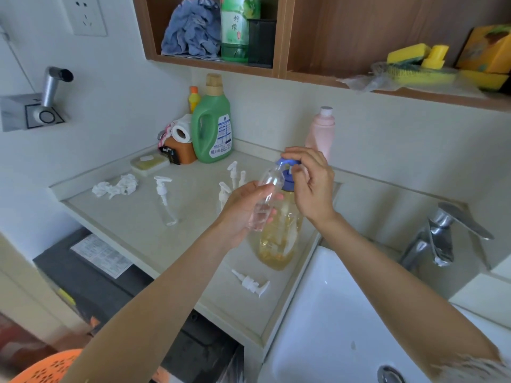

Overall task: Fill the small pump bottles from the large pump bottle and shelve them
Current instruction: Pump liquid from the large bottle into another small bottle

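Observation:
A large bottle (279,239) of amber liquid with a blue pump head (287,163) stands on the counter beside the sink. My left hand (243,208) holds a small clear bottle (265,197), uncapped and tilted, its mouth up at the blue spout. My right hand (309,181) rests on top of the blue pump, fingers curled over it. A loose white pump cap (251,283) lies in front of the large bottle. Another small clear bottle (166,201) with its white pump stands to the left. Several more white-pumped small bottles (232,178) stand behind my left hand.
The counter (132,217) carries crumpled tissue (116,186), a soap dish (149,163), a green detergent jug (213,128) and a pink bottle (320,131). A white sink (345,313) and chrome tap (442,233) lie to the right. The wooden shelf (387,89) above holds sponges, a cloth and a green bottle.

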